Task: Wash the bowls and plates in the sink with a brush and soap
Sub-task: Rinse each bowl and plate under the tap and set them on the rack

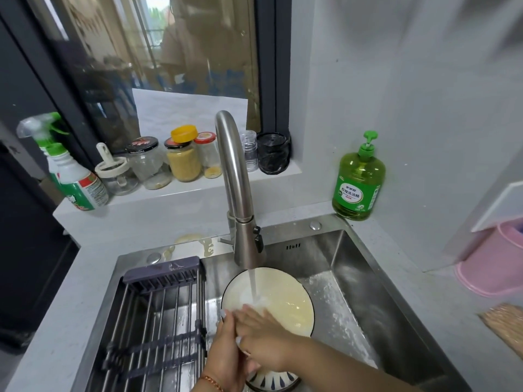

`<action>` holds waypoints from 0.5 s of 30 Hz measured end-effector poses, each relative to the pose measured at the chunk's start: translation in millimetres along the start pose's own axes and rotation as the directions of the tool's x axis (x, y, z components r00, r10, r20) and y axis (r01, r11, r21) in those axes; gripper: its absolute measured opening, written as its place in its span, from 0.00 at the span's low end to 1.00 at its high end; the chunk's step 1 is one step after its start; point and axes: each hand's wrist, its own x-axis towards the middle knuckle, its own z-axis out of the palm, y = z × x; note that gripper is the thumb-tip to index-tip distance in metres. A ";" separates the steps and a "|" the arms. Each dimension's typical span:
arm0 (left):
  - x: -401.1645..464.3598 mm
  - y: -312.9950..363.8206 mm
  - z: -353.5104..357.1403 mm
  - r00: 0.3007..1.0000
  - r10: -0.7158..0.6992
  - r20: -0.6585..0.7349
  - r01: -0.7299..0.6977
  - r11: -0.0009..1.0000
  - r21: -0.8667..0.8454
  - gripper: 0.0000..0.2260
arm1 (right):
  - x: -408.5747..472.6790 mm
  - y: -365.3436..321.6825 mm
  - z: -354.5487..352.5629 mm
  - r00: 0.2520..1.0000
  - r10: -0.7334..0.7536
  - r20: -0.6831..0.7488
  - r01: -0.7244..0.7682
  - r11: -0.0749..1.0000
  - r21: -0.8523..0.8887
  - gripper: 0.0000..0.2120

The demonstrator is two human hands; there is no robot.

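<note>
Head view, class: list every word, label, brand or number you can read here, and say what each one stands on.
Green soap bottle: the label's large line reads "柠檬洗洁精"; the brand line above it and the small print are too blurred to read.
Spray bottle: red and green label, text too blurred to read.
Black jar lid: red marking, unreadable.
Nothing else bears readable text.

A cream bowl [283, 301] with a dark rim is tilted in the steel sink [353, 267], and water from the tap runs into it. Below it, a second bowl [273, 379] with a blue-and-white pattern is partly visible. A green soap bottle [358, 185] stands upright on the counter [410, 264], at the sink's back right corner.
</note>
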 end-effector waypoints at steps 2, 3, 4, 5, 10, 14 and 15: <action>-1.5 1.8 3.7 0.999 0.041 0.021 -0.042 0.999 0.017 0.23 | 8.2 5.6 0.4 0.997 0.025 -0.071 -0.025 1.000 -0.004 0.27; -2.5 2.4 3.8 0.999 0.054 0.011 -0.054 0.997 0.049 0.21 | 10.6 10.2 0.8 0.994 0.040 -0.106 -0.041 0.999 -0.009 0.27; -2.8 2.7 3.8 0.998 0.066 0.020 -0.067 0.995 0.077 0.21 | 12.1 17.1 1.3 0.989 0.064 -0.133 -0.065 0.998 -0.005 0.28; -3.5 3.3 3.2 0.996 0.070 0.046 -0.074 0.994 0.083 0.22 | 12.0 22.8 -0.6 0.984 0.098 -0.149 -0.098 0.995 0.005 0.28; -9.6 6.6 3.8 0.997 0.082 -0.013 -0.079 0.987 0.140 0.19 | 4.6 52.3 -2.5 0.916 0.349 -0.197 -0.370 0.925 -0.086 0.34; -4.5 10.3 1.8 0.996 0.087 -0.004 -0.086 0.989 0.124 0.25 | -12.2 36.2 7.5 0.912 0.365 -0.189 -0.393 0.908 -0.143 0.35; -2.7 10.6 0.9 0.997 0.075 -0.001 -0.074 0.988 0.134 0.28 | -17.2 29.4 9.0 0.924 0.340 -0.173 -0.361 0.926 -0.111 0.35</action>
